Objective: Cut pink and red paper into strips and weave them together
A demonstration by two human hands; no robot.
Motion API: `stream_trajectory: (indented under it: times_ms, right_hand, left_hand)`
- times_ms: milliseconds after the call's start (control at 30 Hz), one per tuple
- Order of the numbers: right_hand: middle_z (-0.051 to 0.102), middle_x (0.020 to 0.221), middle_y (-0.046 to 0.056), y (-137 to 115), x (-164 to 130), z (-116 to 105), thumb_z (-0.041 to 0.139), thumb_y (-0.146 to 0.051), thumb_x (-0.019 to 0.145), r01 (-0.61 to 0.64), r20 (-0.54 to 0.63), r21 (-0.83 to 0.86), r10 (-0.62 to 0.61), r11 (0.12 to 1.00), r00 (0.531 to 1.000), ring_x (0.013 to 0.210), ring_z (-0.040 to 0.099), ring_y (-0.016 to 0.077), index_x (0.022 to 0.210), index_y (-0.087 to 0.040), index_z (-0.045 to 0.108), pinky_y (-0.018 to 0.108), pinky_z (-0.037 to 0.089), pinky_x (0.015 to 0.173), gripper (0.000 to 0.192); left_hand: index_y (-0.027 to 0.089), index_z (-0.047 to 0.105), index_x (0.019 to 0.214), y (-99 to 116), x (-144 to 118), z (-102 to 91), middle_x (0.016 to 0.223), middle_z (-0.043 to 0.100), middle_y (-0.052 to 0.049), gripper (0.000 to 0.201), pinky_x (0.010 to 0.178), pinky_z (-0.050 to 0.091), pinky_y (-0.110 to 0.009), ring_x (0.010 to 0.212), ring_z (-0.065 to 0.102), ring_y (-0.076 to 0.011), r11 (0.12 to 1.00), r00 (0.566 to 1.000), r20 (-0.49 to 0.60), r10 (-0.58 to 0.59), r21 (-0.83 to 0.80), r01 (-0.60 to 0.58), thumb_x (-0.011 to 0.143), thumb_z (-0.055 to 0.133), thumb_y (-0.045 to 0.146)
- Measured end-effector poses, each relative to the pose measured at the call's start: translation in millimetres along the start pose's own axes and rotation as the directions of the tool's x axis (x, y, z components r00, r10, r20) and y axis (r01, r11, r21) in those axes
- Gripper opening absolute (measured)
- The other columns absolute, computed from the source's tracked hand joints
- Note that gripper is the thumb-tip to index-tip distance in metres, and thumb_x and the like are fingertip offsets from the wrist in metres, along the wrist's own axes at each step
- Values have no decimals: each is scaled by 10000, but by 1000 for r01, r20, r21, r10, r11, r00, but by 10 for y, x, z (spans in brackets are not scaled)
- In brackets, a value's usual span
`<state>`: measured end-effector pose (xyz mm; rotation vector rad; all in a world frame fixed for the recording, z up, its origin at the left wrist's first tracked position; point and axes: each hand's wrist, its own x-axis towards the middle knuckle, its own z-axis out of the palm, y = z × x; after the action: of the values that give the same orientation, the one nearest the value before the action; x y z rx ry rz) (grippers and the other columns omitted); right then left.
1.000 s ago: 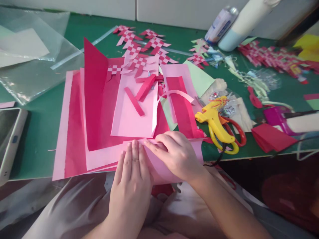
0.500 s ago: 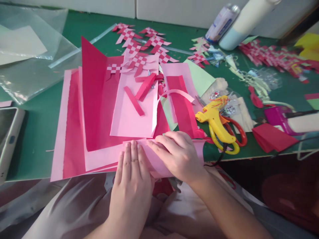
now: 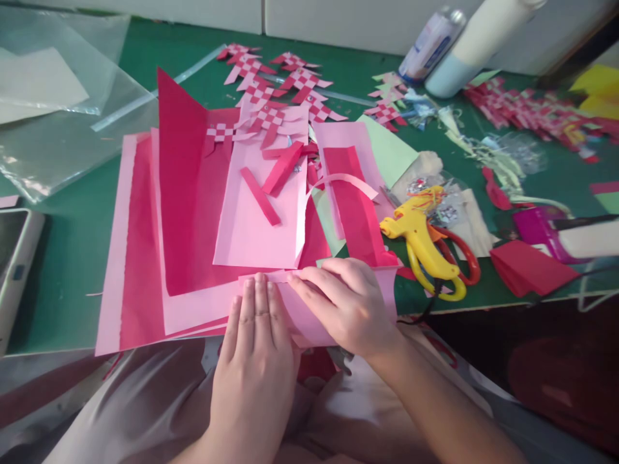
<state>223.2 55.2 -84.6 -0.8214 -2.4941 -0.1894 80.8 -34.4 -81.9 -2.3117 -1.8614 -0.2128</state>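
My left hand (image 3: 256,357) lies flat, fingers stretched out side by side, on a light pink paper sheet (image 3: 384,293) at the table's front edge. My right hand (image 3: 351,309) is curled, with its fingertips pressed along the sheet's narrow upper fold; its thumb is mostly hidden. Beneath are larger pink and deep-pink sheets (image 3: 138,258). Just beyond my hands lies a pale pink rectangle of paper (image 3: 261,241), bearing deep-pink strips (image 3: 261,196). A deep-pink folded sheet (image 3: 181,193) stands partly upright on the left.
Woven paper fish (image 3: 302,80) lie at the back. On the right are a yellow glue gun (image 3: 420,235), red-handled scissors (image 3: 469,258) and a folded red paper (image 3: 532,267). A spray can (image 3: 432,45) and white bottle (image 3: 478,48) stand behind. A phone (image 3: 19,270) and plastic bags (image 3: 101,129) lie left.
My right fingertips have shifted very slightly along the pink sheet's fold. My left hand stays flat in nearly the same place.
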Motion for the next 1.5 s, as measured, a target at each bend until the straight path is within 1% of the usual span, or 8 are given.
stream_trajectory:
  times_ms: [133,300,500,733,933,1100,1300,1500]
  right_hand:
    - [693,944,42,-3,9,6,574,-143,880,-10,42,-7,10,1000,999,881,524,177,1001,-139,686,328,423,789,164]
    - [690,958,42,-1,12,15,572,-126,878,-16,61,10,15,1000,998,872,532,174,1016,-129,679,325,423,790,175]
    - [684,950,44,7,8,24,576,-128,879,-25,75,23,23,999,997,857,549,171,1046,-147,670,329,419,777,193]
    - [670,943,49,23,2,17,565,-125,880,-24,89,51,19,998,996,863,552,174,1050,-156,666,335,425,791,200]
    - [671,950,69,40,-7,0,558,-212,895,-4,99,96,-5,995,995,900,546,197,1088,-131,657,348,418,802,231]
    - [680,943,57,37,-17,11,549,-154,888,-14,72,87,8,996,997,905,550,191,1068,-130,661,342,419,798,213]
    - [689,919,46,25,-6,38,542,-131,892,-21,77,76,15,997,997,893,547,178,984,-150,680,333,426,810,167]
    - [690,899,53,93,-20,-65,546,-128,890,4,57,75,-8,997,998,881,570,174,992,-130,678,334,441,801,167]
  left_hand:
    - [-122,269,1394,-1,-3,-6,1323,477,-337,592,969,487,-507,1254,450,-408,1000,1000,-7,-1,25,1,880,379,151]
    - [-139,343,1350,-18,-2,26,1328,463,-347,577,976,485,-510,1263,437,-414,1000,1000,15,8,28,-8,872,398,178]
    - [-82,224,1428,-38,6,48,1360,453,-314,642,1007,463,-496,1282,427,-385,1000,1000,1,-29,6,29,877,395,200]
    - [-83,164,1442,-63,-38,50,1383,413,-327,695,1023,444,-509,1311,377,-400,999,1000,24,5,32,-5,884,439,229]
    - [-85,171,1439,-58,-58,46,1387,397,-340,690,1016,449,-513,1303,382,-411,1000,999,43,6,20,-7,899,439,249]
    - [-104,194,1426,-35,-31,18,1355,439,-339,655,994,467,-508,1289,412,-403,1000,1000,10,-14,21,14,901,407,226]
    - [-19,99,1472,-28,-17,-8,1399,448,-242,645,1067,409,-478,1333,385,-318,998,999,20,46,-47,-45,878,316,109]
    - [-44,279,1425,-21,-6,28,1413,438,-228,564,1052,431,-456,1319,411,-317,997,998,18,62,-43,-62,876,308,84]
